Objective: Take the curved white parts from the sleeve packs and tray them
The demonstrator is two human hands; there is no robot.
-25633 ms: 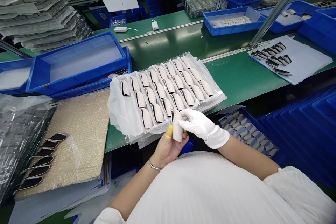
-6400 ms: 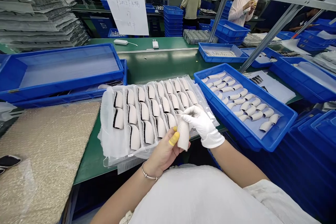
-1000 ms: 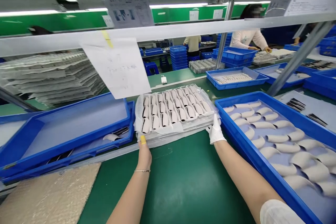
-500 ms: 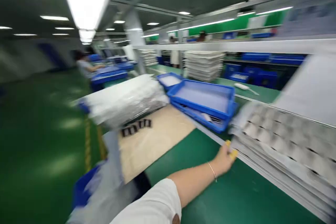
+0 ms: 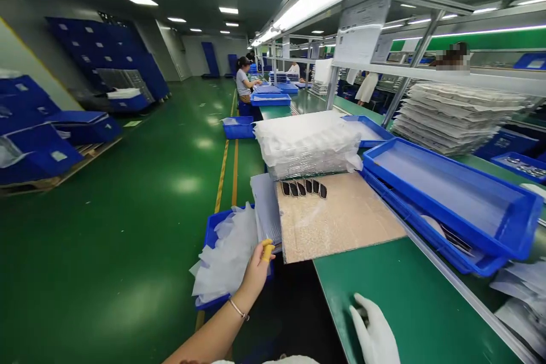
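My left hand [image 5: 257, 264], with yellow covers on its fingertips, is closed at the lower corner of the upright grey sheets [image 5: 268, 210]; whether it pinches anything is hidden. In a white glove, my right hand [image 5: 375, 333] is low over the green tabletop [image 5: 384, 273]. Its fingers curl round something dark and too small to make out. A row of several dark, shiny pieces [image 5: 303, 188] lies at the back of the tan board [image 5: 336, 216]. Behind them sits a wrapped white stack [image 5: 307, 142]. Thin white sheets [image 5: 232, 256] fill a blue bin beside my left hand.
Blue trays [image 5: 447, 193] stand along the right, before a tall stack of white trays [image 5: 456, 116]. A metal rail [image 5: 452, 276] edges the tabletop. Farther back, a seated person [image 5: 244, 82] works at the bench. Blue boxes [image 5: 38, 148] stand at far left.
The view has swung left. My left hand has gone from the rail by the pale moulded trays to the grey sheets. My gloved right hand has come into view.
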